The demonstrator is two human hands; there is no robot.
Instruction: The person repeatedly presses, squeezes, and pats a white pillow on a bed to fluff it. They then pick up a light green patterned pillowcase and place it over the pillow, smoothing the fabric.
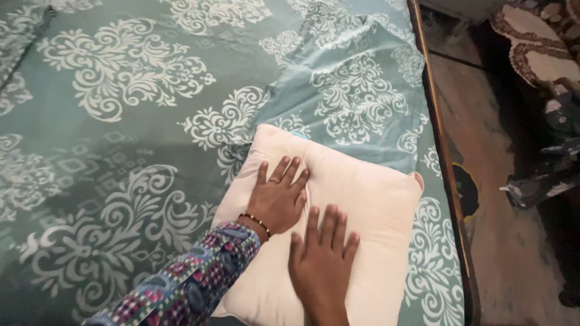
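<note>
A cream pillow point(362, 199) without a cover lies on a bed spread with a teal sheet point(121, 121) patterned in white. My left hand point(278, 196) rests flat on the pillow's left part, fingers spread, with a ring and a beaded bracelet; its sleeve is multicoloured. My right hand point(323, 256) presses flat on the pillow's near middle, fingers apart. A teal patterned pillow cover point(356, 90) lies just beyond the pillow, and the pillow's far edge overlaps it.
The bed's wooden edge point(447, 169) runs down the right side. Beyond it is a brown floor point(501, 229), with a dark piece of furniture and a lace-trimmed cloth point(531, 42) at the far right.
</note>
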